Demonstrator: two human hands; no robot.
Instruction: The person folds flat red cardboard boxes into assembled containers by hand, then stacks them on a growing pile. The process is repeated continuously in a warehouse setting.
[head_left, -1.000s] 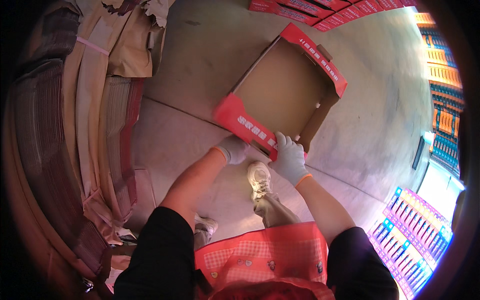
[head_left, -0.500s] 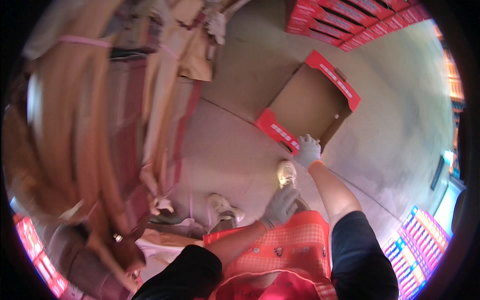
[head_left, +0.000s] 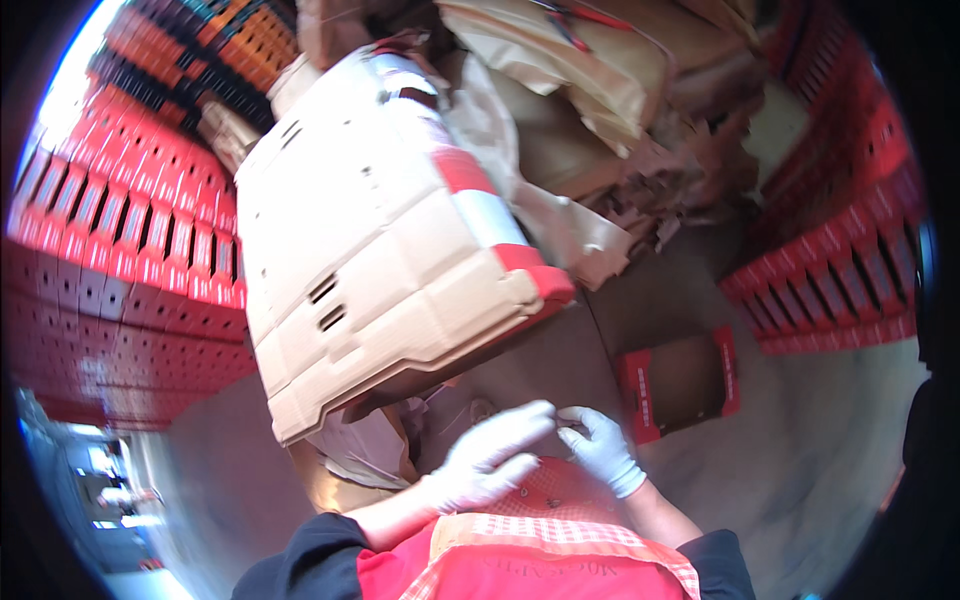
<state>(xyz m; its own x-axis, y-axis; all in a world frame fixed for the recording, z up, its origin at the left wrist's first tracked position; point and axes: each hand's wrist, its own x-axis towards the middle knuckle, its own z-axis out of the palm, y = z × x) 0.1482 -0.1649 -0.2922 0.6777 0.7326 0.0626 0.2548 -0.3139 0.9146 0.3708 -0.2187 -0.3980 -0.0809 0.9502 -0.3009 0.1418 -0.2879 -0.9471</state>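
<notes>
In front of my body my left hand [head_left: 490, 455], in a pale work glove, is held out flat with its fingers stretched and nothing in it. Close by on its right is my gloved right hand [head_left: 603, 450], its thumb and fingers parted and loosely curved, also without anything visible in them. Beyond my left hand lies a stack of flat cardboard blanks [head_left: 390, 240], brown on top with red and white edges; neither hand touches it. To the right of my right hand an open red cardboard tray box [head_left: 735, 370] rests on the floor.
Tall stacks of red tray boxes stand on the left [head_left: 130, 210] and on the right [head_left: 840, 260]. Orange and black stacked crates [head_left: 220, 50] rise at the far left. Torn brown wrapping paper [head_left: 570, 90] lies heaped behind the blanks.
My right hand has let go of the tray box, which stays on the floor. My view has swung to the cardboard stack, and both hands have come up close together before me.
</notes>
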